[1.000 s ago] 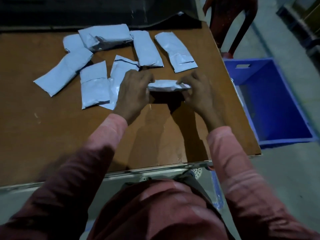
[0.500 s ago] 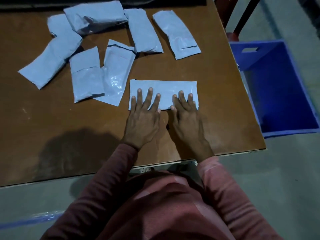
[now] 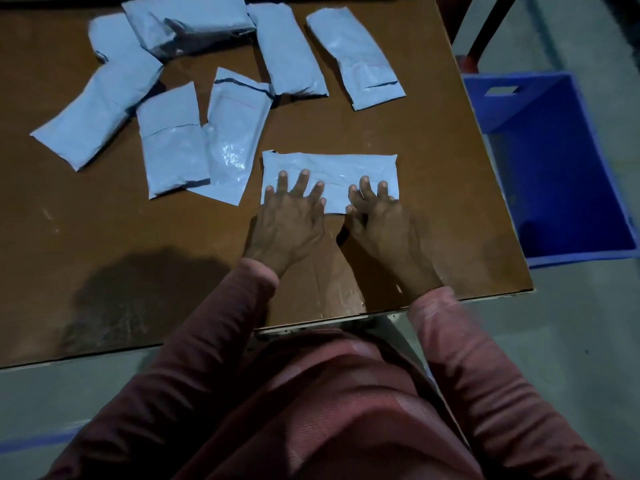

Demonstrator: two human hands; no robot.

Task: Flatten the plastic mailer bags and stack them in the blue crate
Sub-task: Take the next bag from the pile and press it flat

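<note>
With the left hand (image 3: 287, 220), presses on the near-left part of a mailer (image 3: 332, 166): fingers straight and spread, heel of the hand back over the worktop (image 3: 433, 140), nothing gripped. With the right hand (image 3: 384, 225), presses on the near-right part in like manner: fingers straight and closer together, thumb at the mailer's near edge, nothing gripped there either. Hands side by side, a narrow gap between them, pink sleeves (image 3: 460, 358) down to the wrists.

Mailer flat on the worktop, long side running left to right, lightly creased, near the right edge and closer to the person than everything else there. Not in the crate (image 3: 554, 261).

Crate blue, on the floor (image 3: 571, 341) just beside the worktop's right edge, a handle slot cut in its far wall.

Seven more bags (image 3: 291, 50) scattered over the far and left part of the worktop, well apart from the crate. Nearest the mailer, a glossy one lying lengthwise, its left edge meeting a folded one; which of the two is on top cannot be told. At the far side, a puffed one resting partly on another. Two long ones side by side and apart at the far right of the group.

Dark chair leg (image 3: 485, 32) beyond the far right corner.
</note>
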